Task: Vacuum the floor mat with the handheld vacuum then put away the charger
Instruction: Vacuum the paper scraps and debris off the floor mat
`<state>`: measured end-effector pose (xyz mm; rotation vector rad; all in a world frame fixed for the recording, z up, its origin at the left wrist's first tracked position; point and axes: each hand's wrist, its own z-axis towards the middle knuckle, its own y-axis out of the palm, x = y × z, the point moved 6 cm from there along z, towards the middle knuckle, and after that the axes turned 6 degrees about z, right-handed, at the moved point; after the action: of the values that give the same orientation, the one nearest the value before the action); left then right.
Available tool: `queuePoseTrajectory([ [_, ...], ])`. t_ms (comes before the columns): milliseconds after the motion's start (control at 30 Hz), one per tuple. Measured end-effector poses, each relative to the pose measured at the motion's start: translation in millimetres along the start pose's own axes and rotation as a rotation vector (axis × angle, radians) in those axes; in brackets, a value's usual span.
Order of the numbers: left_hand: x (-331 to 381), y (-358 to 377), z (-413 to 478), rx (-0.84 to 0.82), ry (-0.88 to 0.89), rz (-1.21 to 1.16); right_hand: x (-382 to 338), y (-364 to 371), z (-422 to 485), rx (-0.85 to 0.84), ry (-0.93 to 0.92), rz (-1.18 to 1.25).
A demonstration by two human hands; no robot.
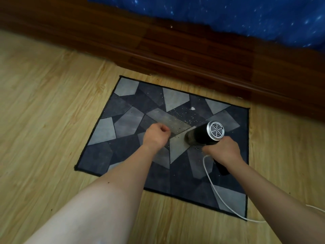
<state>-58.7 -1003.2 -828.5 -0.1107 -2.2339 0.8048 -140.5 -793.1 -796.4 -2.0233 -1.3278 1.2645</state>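
Note:
A grey and dark blue patchwork floor mat (123,110) lies on the wooden floor. Pale crumbs and a white scrap (193,108) are scattered over its middle. My right hand (222,150) grips the handle of a black handheld vacuum (202,133), whose silver vented rear end faces up and whose nozzle points left and down onto the mat. A white charger cable (219,196) runs from the handle across the mat toward the lower right. My left hand (155,136) hovers over the mat's middle, just left of the nozzle, its fingers curled with nothing visible in them.
A dark wooden bed frame (175,55) runs along the far side of the mat, with blue starry bedding (228,13) above it. Light wooden floor (44,111) surrounds the mat on the left and front.

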Motion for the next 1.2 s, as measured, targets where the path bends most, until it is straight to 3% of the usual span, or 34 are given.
queuePoseTrajectory([
  [633, 1, 7, 0, -0.025, -0.025, -0.05, 1, -3, 6, 0.011, 0.18, 0.382],
  [933, -1, 13, 1, -0.036, -0.034, -0.05, 1, -5, 0, -0.004, 0.052, 0.175],
  [1200, -1, 15, 2, -0.046, -0.032, -0.037, 17, -5, -10, -0.009, 0.087, 0.19],
])
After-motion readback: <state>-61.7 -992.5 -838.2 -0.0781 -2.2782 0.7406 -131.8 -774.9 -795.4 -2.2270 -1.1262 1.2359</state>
